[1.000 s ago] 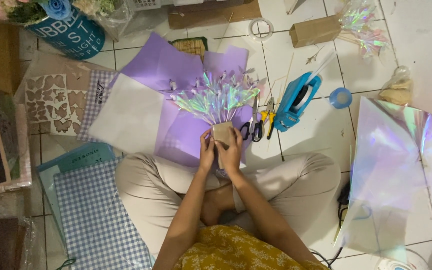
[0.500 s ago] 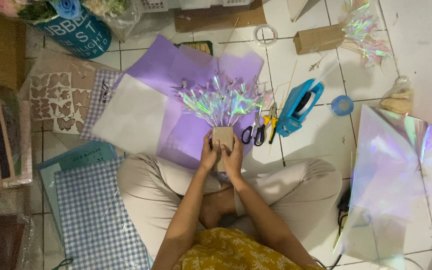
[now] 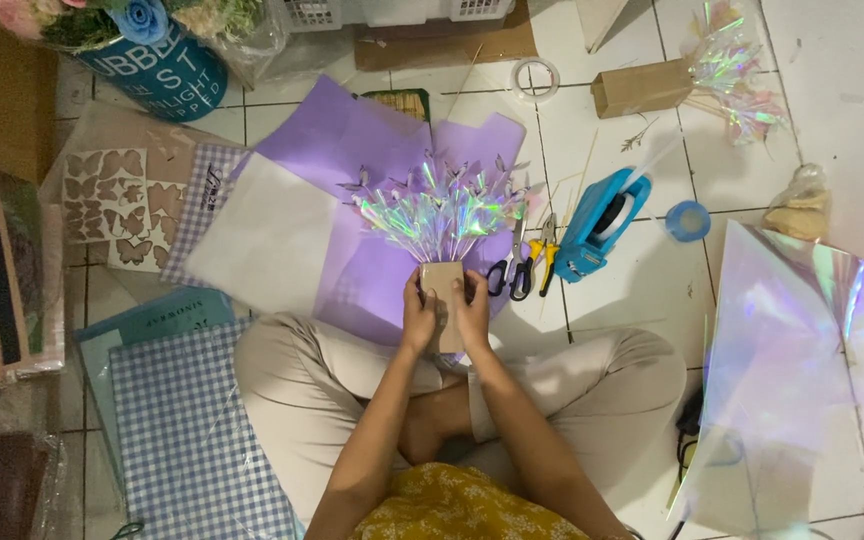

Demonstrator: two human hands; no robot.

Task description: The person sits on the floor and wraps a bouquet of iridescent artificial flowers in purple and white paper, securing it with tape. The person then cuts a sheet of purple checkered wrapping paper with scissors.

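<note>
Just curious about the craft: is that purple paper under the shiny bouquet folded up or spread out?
Spread out. The purple paper lies flat on the tiled floor, overlapping sheets fanned wide beneath the iridescent bouquet.

Lilac paper sheets (image 3: 352,150) overlap a plain white sheet (image 3: 267,240), with an iridescent pink-green-blue butterfly spray (image 3: 442,210) rising from a tan cardboard handle (image 3: 442,285); floor (image 3: 652,290) is white tile with grey grout. Blue-and-white gingham paper (image 3: 187,430) lies on a teal sheet (image 3: 142,320), next to a brown card with butterfly cut-outs (image 3: 117,205), a teal bucket (image 3: 157,70) with white lettering holding pink and blue flowers. Bright blue tape dispenser (image 3: 597,225), black-handled scissors (image 3: 507,275), yellow-handled pliers (image 3: 544,255), blue tape roll (image 3: 687,220), iridescent lilac film sheet (image 3: 782,370), beige trousers (image 3: 302,400), mustard floral top (image 3: 452,510).
</note>
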